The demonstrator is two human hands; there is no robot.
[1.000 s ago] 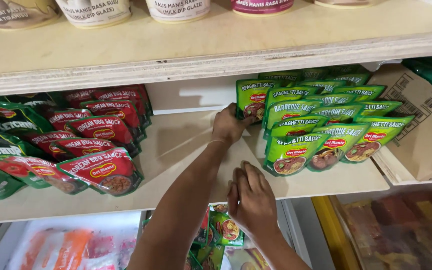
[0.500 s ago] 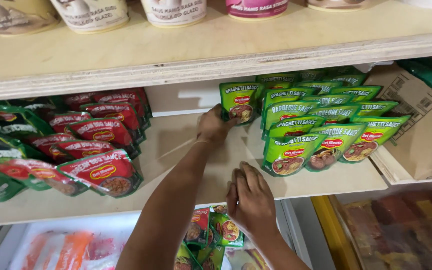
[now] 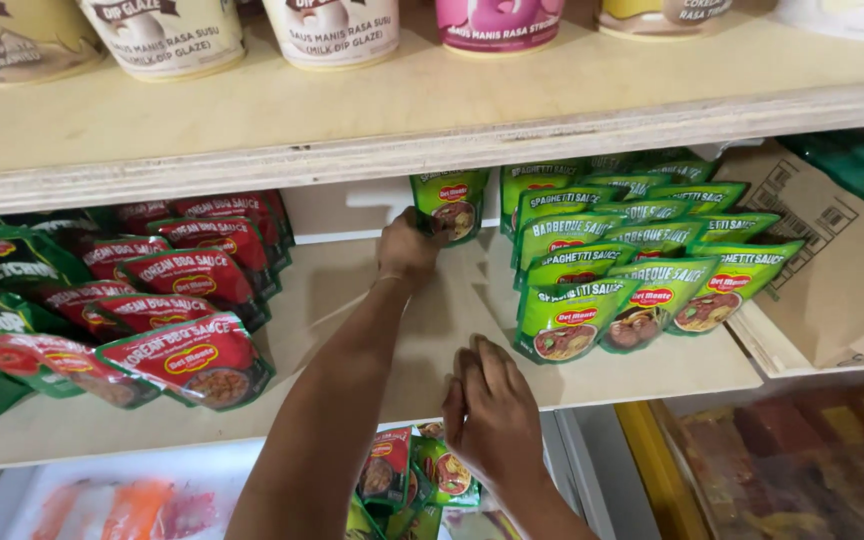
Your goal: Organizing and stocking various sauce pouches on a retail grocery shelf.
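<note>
Left hand (image 3: 407, 250): reached far into the shelf (image 3: 432, 330), fingers gripping the lower left edge of a green pouch (image 3: 452, 203).
Green pouch: upright, long axis vertical, just right of those fingers, standing apart to the left of the green stack (image 3: 632, 260).
Right hand (image 3: 492, 415): near edge of the shelf, fingers loose and flat on the board, holding nothing.
Nearer hand: the left; the right is well short of the pouch.
Left side: red pouches (image 3: 187, 300) lying in rows.
Above: tubs (image 3: 332, 30) on the upper shelf.
</note>
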